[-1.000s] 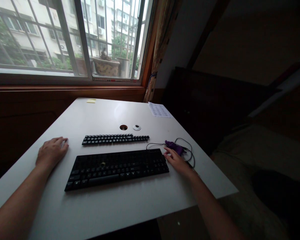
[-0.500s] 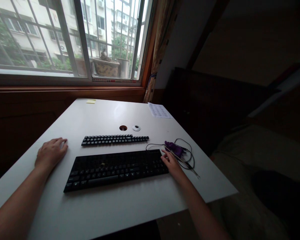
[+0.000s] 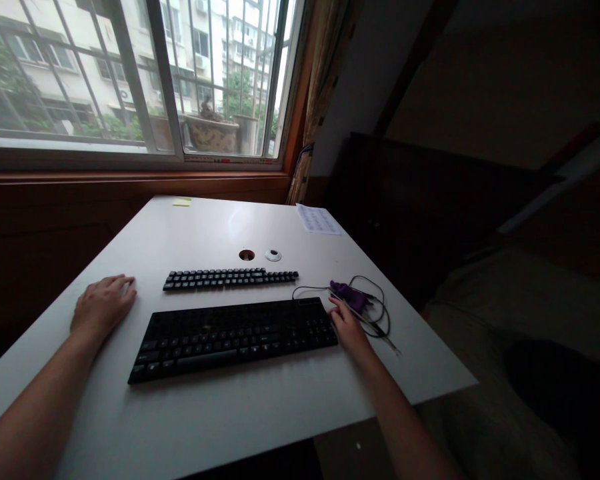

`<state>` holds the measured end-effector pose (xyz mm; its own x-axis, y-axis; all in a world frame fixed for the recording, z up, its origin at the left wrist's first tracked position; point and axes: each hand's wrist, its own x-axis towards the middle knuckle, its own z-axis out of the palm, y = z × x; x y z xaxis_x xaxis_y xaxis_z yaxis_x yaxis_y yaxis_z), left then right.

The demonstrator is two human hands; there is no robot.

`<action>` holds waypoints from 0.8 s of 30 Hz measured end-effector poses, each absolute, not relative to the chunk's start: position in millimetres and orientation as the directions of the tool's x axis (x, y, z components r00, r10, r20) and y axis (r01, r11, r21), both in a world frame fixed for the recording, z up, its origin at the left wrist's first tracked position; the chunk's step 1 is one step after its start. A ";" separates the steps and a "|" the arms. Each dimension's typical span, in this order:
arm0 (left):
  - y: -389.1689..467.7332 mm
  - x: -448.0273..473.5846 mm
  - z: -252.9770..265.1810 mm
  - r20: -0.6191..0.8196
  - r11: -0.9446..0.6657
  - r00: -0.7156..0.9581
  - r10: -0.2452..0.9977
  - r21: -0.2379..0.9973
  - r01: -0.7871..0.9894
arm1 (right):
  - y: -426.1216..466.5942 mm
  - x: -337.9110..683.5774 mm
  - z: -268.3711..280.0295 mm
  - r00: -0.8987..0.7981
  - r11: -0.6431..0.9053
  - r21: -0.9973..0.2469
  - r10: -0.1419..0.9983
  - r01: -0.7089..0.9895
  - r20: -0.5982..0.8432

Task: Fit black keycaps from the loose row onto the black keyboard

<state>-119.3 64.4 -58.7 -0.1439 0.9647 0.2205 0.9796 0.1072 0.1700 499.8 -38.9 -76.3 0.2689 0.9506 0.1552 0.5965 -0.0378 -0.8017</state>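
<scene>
My left hand rests palm down on the white table, left of both black things, with its fingers stretched out. My right hand lies at the right edge of a black keyboard, its fingers loosely apart and nothing visible in them. Lower rows of keys show on the keyboard; its upper part is dark and hard to read. Behind it lie several rows of black keycaps in a long block. A thin stick-like tool lies just beyond my right hand, next to a purple cloth.
A black cable loops around the purple cloth. Farther back on the white table are a round hole, a small white ring-shaped cover, a yellow note and a printed sheet. A barred window stands behind.
My right hand has drawn slightly to the right, from over the keyboard's right-hand keys to its edge. My left hand stays in place.
</scene>
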 end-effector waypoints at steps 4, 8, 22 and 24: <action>62.1 -115.8 -56.0 0.225 0.116 -0.144 0.963 0.137 0.984 | -39.4 500.8 -78.8 0.263 -0.036 -0.814 0.954 0.580 0.145; 61.5 -114.8 -55.0 0.230 0.128 -0.157 0.960 0.136 0.982 | -40.4 501.9 -79.2 0.248 -0.019 -0.813 0.956 0.581 0.154; 60.6 -113.1 -53.5 0.228 0.126 -0.155 0.961 0.135 0.983 | -41.6 501.5 -74.3 0.244 0.002 -0.843 0.957 0.539 0.158; 60.4 -113.3 -53.2 0.217 0.125 -0.158 0.963 0.156 0.980 | -41.6 501.2 -73.8 0.245 0.009 -0.847 0.955 0.531 0.164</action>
